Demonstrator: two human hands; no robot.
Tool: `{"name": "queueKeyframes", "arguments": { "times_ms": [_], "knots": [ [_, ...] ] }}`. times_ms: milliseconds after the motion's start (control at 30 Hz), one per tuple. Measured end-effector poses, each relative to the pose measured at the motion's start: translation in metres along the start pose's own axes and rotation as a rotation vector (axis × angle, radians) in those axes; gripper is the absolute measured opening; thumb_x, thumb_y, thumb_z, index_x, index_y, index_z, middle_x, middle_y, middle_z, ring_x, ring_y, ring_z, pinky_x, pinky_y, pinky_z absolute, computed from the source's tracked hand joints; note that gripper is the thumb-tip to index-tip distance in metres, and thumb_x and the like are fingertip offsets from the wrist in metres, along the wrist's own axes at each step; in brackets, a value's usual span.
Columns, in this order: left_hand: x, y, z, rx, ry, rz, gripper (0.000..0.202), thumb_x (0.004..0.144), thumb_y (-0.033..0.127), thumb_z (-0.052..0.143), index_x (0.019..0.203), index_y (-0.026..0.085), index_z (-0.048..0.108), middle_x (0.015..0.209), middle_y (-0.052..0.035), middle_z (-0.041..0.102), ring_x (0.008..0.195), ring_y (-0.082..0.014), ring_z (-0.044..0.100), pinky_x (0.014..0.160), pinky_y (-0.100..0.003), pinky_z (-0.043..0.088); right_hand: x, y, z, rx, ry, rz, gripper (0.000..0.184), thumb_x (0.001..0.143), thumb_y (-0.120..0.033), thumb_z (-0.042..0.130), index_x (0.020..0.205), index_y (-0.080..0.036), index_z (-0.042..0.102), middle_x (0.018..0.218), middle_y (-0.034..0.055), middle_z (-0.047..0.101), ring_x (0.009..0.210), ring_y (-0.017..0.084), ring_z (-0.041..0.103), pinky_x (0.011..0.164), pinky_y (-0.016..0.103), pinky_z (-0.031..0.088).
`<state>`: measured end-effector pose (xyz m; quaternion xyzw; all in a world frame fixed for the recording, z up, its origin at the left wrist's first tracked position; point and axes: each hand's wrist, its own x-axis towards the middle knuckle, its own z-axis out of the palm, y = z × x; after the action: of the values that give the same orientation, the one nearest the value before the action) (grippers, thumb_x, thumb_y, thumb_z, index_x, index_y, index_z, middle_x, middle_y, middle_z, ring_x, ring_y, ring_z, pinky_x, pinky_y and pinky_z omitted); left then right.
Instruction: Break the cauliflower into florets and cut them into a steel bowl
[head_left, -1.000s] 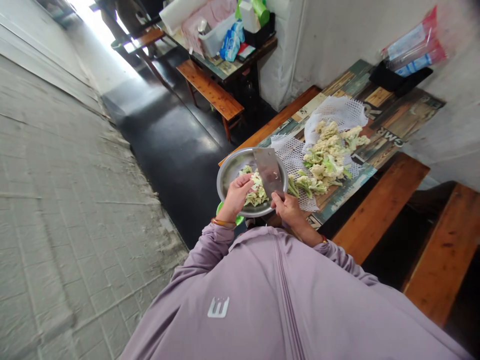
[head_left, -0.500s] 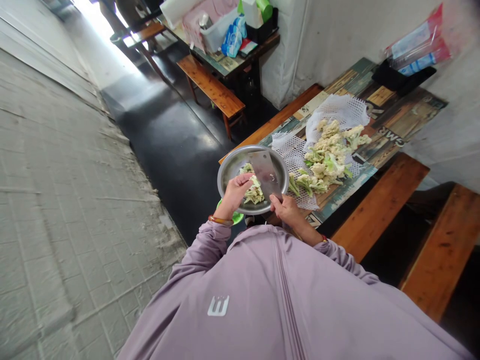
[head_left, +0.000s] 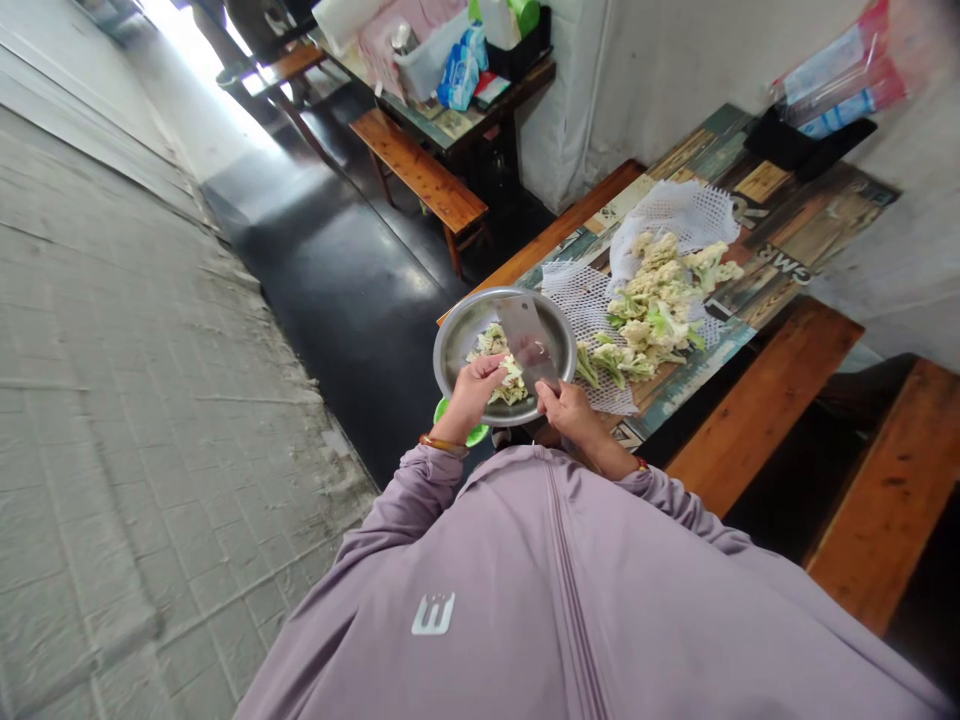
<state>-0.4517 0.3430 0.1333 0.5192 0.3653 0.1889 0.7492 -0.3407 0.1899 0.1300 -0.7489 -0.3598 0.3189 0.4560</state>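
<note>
My right hand [head_left: 568,408] grips the handle of a cleaver [head_left: 528,338], its broad blade slanting over the right side of a round metal bowl [head_left: 450,350]. Pinched in my left hand [head_left: 477,388] is a piece of cauliflower [head_left: 511,370], close to the blade's left edge. Cut cauliflower [head_left: 489,341] lies in the bowl below. On the table to the right, a heap of cauliflower florets [head_left: 652,310] with green stems rests partly on white foam netting [head_left: 576,290].
The patterned table [head_left: 780,225] carries a black holder with a plastic package [head_left: 832,85] at its far end. Wooden benches [head_left: 765,395] stand on the right. A green container [head_left: 474,434] shows below the bowl. Another table [head_left: 442,130] with tubs stands beyond.
The cleaver blade has shifted slightly relative to the bowl. Both hands keep their hold, and the cauliflower piece stays near the blade. The view has moved a little.
</note>
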Motion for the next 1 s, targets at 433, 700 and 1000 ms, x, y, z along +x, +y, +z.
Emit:
{"name": "queueKeyframes", "arguments": {
  "times_ms": [433,700,1000],
  "knots": [
    [0.006,-0.016,-0.005,0.071,-0.032,-0.054,0.042,0.062,0.036,0.086,0.097,0.014,0.077,0.084,-0.0047,0.076,0.070,-0.0133,0.065,0.071,-0.027,0.052,0.003,0.010,-0.001,0.001,0.000,-0.007,0.039,0.096,-0.040,0.046,0.061,-0.023,0.052,0.055,-0.0003,0.059,0.056,0.014,0.057,0.063,0.025,0.043],
    [0.009,-0.036,0.004,0.058,-0.031,-0.043,0.043,0.062,0.039,0.087,0.096,0.016,0.077,0.082,-0.0029,0.076,0.069,-0.0123,0.064,0.069,-0.025,0.051,0.006,0.013,0.002,-0.037,0.044,-0.031,0.023,0.097,-0.033,0.050,0.085,-0.021,0.064,0.061,0.0003,0.064,0.060,0.016,0.062,0.067,0.025,0.047],
    [0.007,-0.029,0.017,0.027,-0.146,-0.037,0.048,0.066,0.038,0.086,0.105,0.017,0.068,0.095,-0.0047,0.071,0.085,-0.0152,0.066,0.077,-0.027,0.051,0.015,0.024,0.006,-0.144,0.106,-0.096,0.020,0.099,-0.030,0.048,0.103,-0.020,0.064,0.065,0.0024,0.068,0.064,0.019,0.066,0.069,0.027,0.050]
  ]
}}
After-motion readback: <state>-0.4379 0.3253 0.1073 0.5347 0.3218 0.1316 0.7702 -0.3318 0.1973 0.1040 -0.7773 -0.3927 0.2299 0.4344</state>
